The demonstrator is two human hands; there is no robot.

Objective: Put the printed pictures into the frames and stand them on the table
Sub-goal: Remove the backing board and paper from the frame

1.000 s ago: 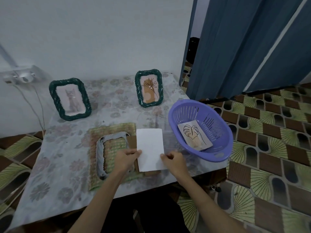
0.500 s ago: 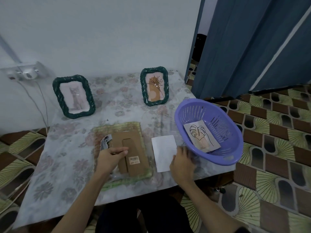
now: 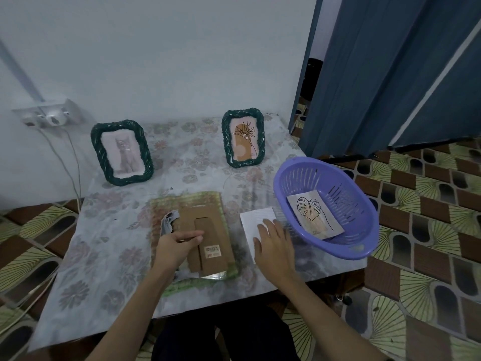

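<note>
A grey frame (image 3: pixel 168 222) lies face down on a green mat (image 3: pixel 187 200) near the table's front edge, with its brown cardboard backing (image 3: pixel 210 241) and stand flap facing up. My left hand (image 3: pixel 177 247) rests on the backing's left side, fingers stretched across it. To its right, a white print (image 3: pixel 253 221) lies blank side up on the tablecloth. My right hand (image 3: pixel 272 243) lies flat on the print. At the back, two green woven frames stand upright: one with a cat picture (image 3: pixel 121 152) and one with a flower picture (image 3: pixel 243 138).
A purple plastic basket (image 3: pixel 346 246) sits at the table's right edge and overhangs it; a leaf print (image 3: pixel 313 214) lies inside. A wall socket with cables (image 3: pixel 49 117) is at the back left. A blue curtain (image 3: pixel 390 74) hangs on the right.
The white print went from both hands, above the backing, to the table on the right. The backing now covers the grey frame. My right hand slid flat onto the print.
</note>
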